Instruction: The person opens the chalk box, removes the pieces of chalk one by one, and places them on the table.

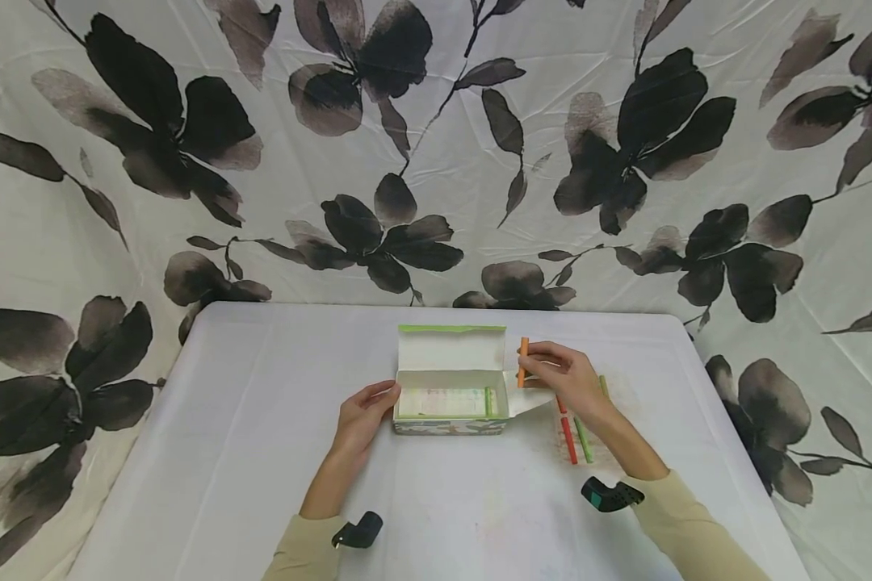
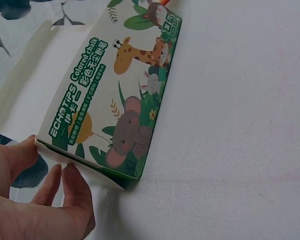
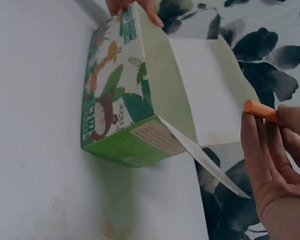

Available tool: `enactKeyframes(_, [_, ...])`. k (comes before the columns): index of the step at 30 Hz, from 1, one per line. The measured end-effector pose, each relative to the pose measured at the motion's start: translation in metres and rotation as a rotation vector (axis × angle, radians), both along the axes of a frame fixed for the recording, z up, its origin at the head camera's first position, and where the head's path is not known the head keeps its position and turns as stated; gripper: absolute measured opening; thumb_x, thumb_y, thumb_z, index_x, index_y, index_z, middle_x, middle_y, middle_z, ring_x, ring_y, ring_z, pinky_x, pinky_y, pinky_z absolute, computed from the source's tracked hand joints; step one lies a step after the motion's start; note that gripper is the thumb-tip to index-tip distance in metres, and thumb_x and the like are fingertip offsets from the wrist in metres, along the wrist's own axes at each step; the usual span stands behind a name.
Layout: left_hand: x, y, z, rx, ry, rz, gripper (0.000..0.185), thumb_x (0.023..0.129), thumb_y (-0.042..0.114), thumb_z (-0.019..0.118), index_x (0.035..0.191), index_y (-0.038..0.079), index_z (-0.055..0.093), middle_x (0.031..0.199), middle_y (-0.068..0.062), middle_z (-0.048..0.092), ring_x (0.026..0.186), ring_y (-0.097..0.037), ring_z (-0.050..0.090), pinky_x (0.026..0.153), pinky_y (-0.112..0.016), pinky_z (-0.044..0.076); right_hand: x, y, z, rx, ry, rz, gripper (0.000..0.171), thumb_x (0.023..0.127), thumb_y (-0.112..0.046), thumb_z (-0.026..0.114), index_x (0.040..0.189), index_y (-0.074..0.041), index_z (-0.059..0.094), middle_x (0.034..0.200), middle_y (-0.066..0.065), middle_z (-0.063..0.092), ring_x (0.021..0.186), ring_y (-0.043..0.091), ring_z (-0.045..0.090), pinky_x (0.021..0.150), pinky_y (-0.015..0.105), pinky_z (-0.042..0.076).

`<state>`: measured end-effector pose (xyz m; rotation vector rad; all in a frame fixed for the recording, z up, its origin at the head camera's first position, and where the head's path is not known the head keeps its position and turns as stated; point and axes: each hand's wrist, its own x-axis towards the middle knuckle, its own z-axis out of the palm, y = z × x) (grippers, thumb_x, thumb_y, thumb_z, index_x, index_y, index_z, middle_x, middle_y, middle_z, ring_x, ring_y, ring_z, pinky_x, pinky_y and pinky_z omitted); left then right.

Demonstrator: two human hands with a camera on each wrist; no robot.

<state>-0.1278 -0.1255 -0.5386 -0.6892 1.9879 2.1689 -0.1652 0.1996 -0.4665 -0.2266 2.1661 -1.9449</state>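
Note:
An open cardboard chalk box (image 1: 448, 428), printed with animals, stands on the table with its lid raised at the back. My left hand (image 1: 361, 420) grips the box's left end between thumb and fingers, around a pale end flap (image 2: 97, 176). Above the right side flap (image 1: 532, 399), my right hand (image 1: 570, 381) pinches an orange chalk stick (image 1: 523, 363), held roughly upright and apart from the box. Inside the box a green chalk stick (image 1: 489, 402) lies at the right of a pale printed layer, whose details are too small to tell.
Red chalk (image 1: 569, 440) and green chalk (image 1: 583, 440) lie on the white table (image 1: 262, 387) right of the box, partly beneath my right forearm. A floral cloth (image 1: 480, 161) hangs behind the table's far edge.

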Motion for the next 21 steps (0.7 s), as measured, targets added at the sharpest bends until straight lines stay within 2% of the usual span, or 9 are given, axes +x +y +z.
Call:
enactKeyframes(8, [0.0, -0.001, -0.001, 0.011, 0.003, -0.002, 0.04, 0.095, 0.017, 0.077, 0.127, -0.004, 0.066, 0.106, -0.009, 0.071, 0.1, -0.019, 0.066, 0.078, -0.016, 0.052, 0.008, 0.028, 0.002, 0.052, 0.018, -0.045, 0.043, 0.101, -0.018, 0.069, 0.135, 0.007, 0.058, 0.12, 0.021, 0.068, 0.095, 0.014, 0.072, 0.088, 0.036, 0.059])
enactKeyframes(17, [0.001, -0.001, -0.001, 0.013, 0.002, 0.009, 0.039, 0.095, 0.016, 0.077, 0.127, -0.004, 0.066, 0.106, -0.01, 0.072, 0.099, -0.018, 0.067, 0.077, -0.016, 0.052, 0.022, 0.055, -0.009, 0.118, 0.003, -0.096, 0.046, 0.102, -0.024, 0.069, 0.135, 0.007, 0.058, 0.109, 0.001, 0.072, 0.095, 0.014, 0.072, 0.086, 0.037, 0.06])
enactKeyframes(21, [0.001, 0.0, -0.001, 0.02, 0.002, 0.008, 0.039, 0.095, 0.016, 0.077, 0.127, -0.003, 0.066, 0.106, -0.009, 0.071, 0.1, -0.019, 0.066, 0.078, -0.016, 0.052, 0.031, 0.066, -0.016, 0.142, -0.011, -0.121, 0.047, 0.102, -0.024, 0.068, 0.135, 0.007, 0.058, 0.111, 0.004, 0.072, 0.095, 0.013, 0.072, 0.086, 0.036, 0.06])
